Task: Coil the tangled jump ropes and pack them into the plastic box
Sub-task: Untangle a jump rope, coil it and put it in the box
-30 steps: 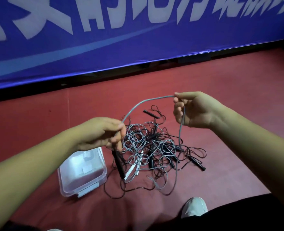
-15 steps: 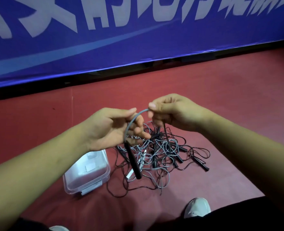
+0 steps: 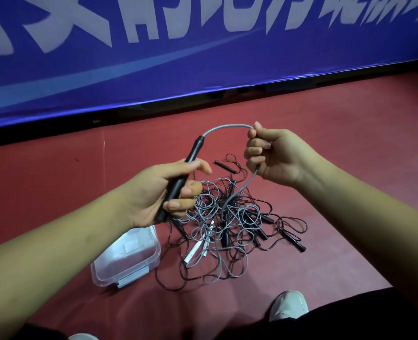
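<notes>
Here, left fingers (image 3: 178, 204) grip the black handle (image 3: 182, 177); right fingers (image 3: 254, 150) clench its grey cord (image 3: 227, 127).

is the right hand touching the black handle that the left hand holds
Apart. The head view shows the right hand closed on the grey rope, which arcs clear across to the black handle in the left hand.

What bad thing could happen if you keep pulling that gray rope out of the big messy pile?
The gray rope runs from the right hand down into the tangled pile, so pulling hard could tighten knots there. The pull could also drag the whole pile across the floor. The plastic box looks shut, and both hands are busy, the left hand on the black handle, so packing would mean letting go.
</notes>
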Available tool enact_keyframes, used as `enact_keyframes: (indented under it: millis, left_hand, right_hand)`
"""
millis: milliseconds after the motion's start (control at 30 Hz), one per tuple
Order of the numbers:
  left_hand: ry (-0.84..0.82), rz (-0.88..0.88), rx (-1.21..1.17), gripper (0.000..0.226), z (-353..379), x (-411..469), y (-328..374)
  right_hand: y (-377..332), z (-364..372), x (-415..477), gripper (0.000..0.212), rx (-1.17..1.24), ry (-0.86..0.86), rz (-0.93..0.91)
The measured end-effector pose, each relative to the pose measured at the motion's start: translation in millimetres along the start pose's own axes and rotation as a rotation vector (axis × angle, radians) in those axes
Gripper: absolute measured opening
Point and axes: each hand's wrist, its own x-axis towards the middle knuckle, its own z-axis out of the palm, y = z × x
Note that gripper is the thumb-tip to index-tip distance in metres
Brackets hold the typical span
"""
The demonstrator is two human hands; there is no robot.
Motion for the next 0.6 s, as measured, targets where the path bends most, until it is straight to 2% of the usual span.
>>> enact_keyframes:
  millis: [67,200,367,500,600]
  left_hand:
    - [-0.001,-0.03,-0.09,0.02,0.4,-0.7,0.8]
    - [-0.12,-0.012,-0.417,0.024,-5.9,1.0,-0.1]
    - [0.025,0.036,-0.251,0.044,1.1,2.3,3.5]
    - [0.029,0.106,-0.282,0.031,4.9,6.5,6.6]
    - [0.108,0.229,-0.329,0.023,-0.9,14.8,16.5]
  right_hand:
    - [-1.5,-1.5,0.5,0.029,0.021,0.02,0.019]
    - [-1.1,-3.5,-0.5,0.028,0.035,0.055,0.044]
    - [0.0,-3.7,-0.8,0.029,0.047,0.067,0.043]
    - [1.6,-6.5,0.0,0.029,0.034,0.066,0.051]
    - [6.8,-3.2,-2.9,0.021,-0.067,-0.066,0.091]
